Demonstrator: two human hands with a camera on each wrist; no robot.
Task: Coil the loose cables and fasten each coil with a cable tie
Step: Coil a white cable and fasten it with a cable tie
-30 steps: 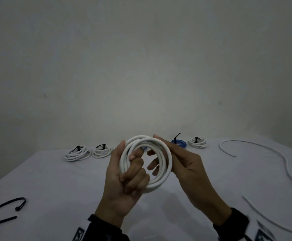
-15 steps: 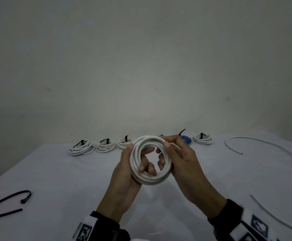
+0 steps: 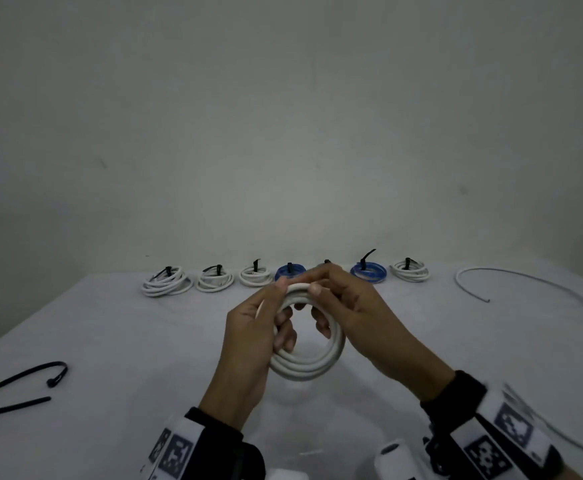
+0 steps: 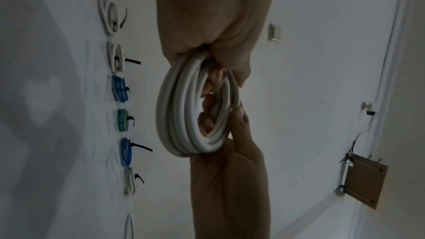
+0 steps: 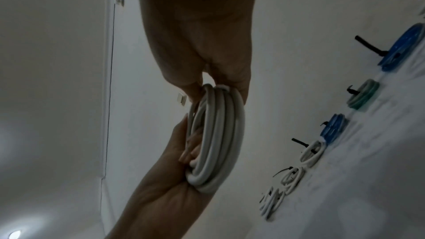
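- Table (image 3: 117, 341): covered in white cloth. Its far edge runs along the wall; its left edge slants toward the near-left corner of the head view.
- Black cable ties (image 3: 20, 384): lie loose near the left edge, well apart from both hands. Open cloth lies between them and the left hand.
- Tied coils (image 3: 167, 280): seven stand in a row along the far edge, each fastened with a black tie. From left to right: three white, one blue, one mostly hidden behind the fingers in the head view and green in the left wrist view (image 4: 122, 120), one blue (image 3: 368, 271), one white (image 3: 409, 270).
- Left hand (image 3: 248, 344): grips the left side of the white cable coil (image 3: 309, 362), fingers curled through the ring, thumb on the outer turns.
- White cable coil: held in the air above the table centre, between both hands, near the person. It consists of several stacked turns. No tie is visible on it.
- Right hand (image 3: 356, 317): pinches the top right of the coil, thumb on the outer face, fingers curled inside the ring.
- Loose white cable (image 3: 539, 285): lies uncoiled on the right part of the table, its free end pointing inward, and curves toward the right edge. Bare cloth separates it from the right hand.
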